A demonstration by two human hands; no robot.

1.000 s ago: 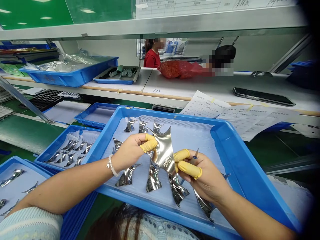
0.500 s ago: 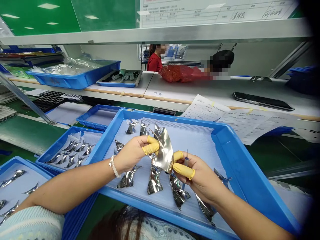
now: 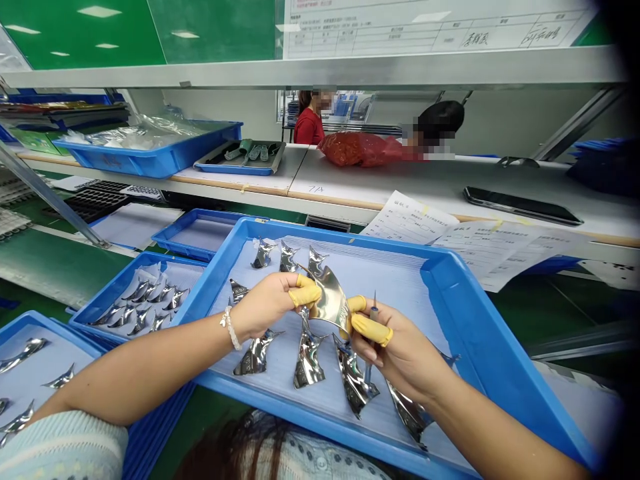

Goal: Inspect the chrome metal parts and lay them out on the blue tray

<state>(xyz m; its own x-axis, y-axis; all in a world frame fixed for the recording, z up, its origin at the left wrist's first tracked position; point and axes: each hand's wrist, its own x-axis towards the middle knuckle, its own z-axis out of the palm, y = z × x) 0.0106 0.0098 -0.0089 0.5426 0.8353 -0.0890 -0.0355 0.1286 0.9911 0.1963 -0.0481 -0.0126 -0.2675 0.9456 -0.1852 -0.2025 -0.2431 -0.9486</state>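
held piece: a curved, polished metal piece (image 3: 331,297) is hanging between both hands above the large blue tray (image 3: 320,427); lettering is showing near its right-hand end. it is serving as the dial centre below.
left hand: the left hand (image 3: 265,307) is working from nine o'clock, pinching the piece's edge between yellow-covered thumb and finger.
right hand: the right hand (image 3: 400,340) is sitting at four o'clock, gripping the piece's lower end in yellow-covered fingertips and also carrying a slender tool (image 3: 374,313).
tool: it is standing near upright, its thin point aiming at twelve.
large tray contents: similar metal pieces (image 3: 309,360) are lying on a pale liner, some near eleven to twelve o'clock, others fanning from eight round to four; some are being partly hidden by the hands.
smaller tray: a smaller blue tray (image 3: 100,333) is resting at nine o'clock, holding more pieces.
shelf: a red bag (image 3: 360,148) is lying toward twelve, a phone (image 3: 523,205) at two.
paperwork: printed sheets (image 3: 415,220) are hanging at two.
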